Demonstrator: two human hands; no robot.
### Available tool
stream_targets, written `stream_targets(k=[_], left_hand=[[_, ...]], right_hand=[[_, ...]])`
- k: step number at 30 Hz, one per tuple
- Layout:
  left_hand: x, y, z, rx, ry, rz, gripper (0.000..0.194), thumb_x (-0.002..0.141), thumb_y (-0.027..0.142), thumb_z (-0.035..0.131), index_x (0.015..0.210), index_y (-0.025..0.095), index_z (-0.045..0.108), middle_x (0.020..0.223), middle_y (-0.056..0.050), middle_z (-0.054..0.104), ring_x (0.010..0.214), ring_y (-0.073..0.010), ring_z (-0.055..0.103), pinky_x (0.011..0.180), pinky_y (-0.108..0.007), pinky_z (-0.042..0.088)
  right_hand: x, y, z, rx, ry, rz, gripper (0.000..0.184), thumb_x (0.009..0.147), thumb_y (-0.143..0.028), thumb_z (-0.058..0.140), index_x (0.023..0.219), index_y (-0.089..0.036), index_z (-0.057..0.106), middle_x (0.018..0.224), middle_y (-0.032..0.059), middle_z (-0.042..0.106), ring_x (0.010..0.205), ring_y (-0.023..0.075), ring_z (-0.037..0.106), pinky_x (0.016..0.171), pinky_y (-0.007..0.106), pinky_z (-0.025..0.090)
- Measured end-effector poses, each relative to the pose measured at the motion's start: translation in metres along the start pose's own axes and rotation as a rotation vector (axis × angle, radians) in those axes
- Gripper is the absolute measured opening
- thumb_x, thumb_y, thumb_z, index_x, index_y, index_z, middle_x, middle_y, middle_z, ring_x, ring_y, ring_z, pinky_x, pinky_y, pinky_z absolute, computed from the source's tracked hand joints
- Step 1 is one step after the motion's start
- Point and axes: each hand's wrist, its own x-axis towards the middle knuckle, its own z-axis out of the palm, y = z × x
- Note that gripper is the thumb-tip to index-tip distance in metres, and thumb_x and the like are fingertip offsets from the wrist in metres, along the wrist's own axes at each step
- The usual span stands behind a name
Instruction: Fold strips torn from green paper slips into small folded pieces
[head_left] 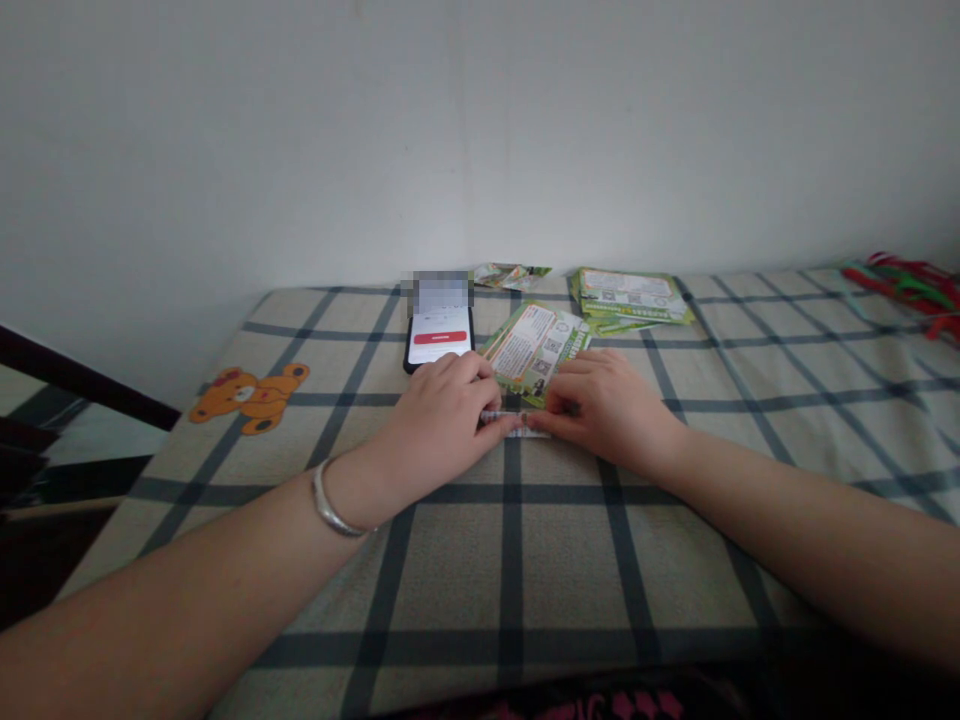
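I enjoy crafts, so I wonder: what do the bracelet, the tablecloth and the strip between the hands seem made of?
The bracelet looks like metal, silvery and softly shiny. The tablecloth seems woven fabric, matte, wrinkled at right. The strip is probably paper: thin, pale, apparently printed.

Pale wall behind; checked cloth (dark bands on beige) before it; dark bar at left; dim light.

Dim, soft light; phone screen bright, partly pixelated.
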Motion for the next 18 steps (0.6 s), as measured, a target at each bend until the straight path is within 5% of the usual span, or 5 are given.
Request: stream_targets(k=[9,18], left_hand=[[-0.0008,0.0,-0.0012,0.082,-0.005,0.022,0.03,0.088,0.045,0.057,0.083,0.016,0.064,0.099,-0.008,0.058,0.094,-0.0251,0.052,0.08,-0.041,0.043],[-0.0013,-0.001,-0.0016,0.06,0.015,-0.021,0.026,0.086,0.041,0.062,0.086,0.015,0.059,0.094,-0.008,0.057,0.091,-0.0247,0.052,0.079,-0.04,0.045]], right_hand=[[0.0018,-0.0039,0.0021,-0.049,-0.009,0.001,0.027,0.085,-0.039,0.064,0.069,-0.019,0.058,0.068,0.0001,0.058,0.071,0.0165,0.049,0.067,0.029,0.028],[-0.0029,-0.0031,0.001,-0.075,0.037,-0.212,0.017,0.092,-0.029,0.053,0.087,-0.019,0.065,0.084,0.004,0.064,0.08,0.0197,0.05,0.074,0.032,0.036]])
